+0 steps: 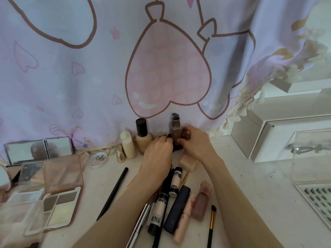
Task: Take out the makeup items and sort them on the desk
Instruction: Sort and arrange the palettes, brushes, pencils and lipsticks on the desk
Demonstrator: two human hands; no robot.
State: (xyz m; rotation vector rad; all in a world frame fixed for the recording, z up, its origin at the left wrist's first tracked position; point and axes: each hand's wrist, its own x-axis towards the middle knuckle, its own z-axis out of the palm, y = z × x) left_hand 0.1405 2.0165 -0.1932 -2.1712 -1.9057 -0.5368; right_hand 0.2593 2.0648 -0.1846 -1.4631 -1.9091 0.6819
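Sorting mostly done: palettes (60,199) left, tubes and pencils (172,199) in front, bottles (142,135) along the curtain. Both hands at the brown bottle (176,135) at the surface's back: right hand (195,145) fingers curl on it, left hand (157,154) seemingly pinches a small dark item.

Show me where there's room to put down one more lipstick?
Bare desk lies right of the small makeup brush, before the clear box. A narrower gap sits between the black pencil and the open palette. The tubes between the arms are crowded.
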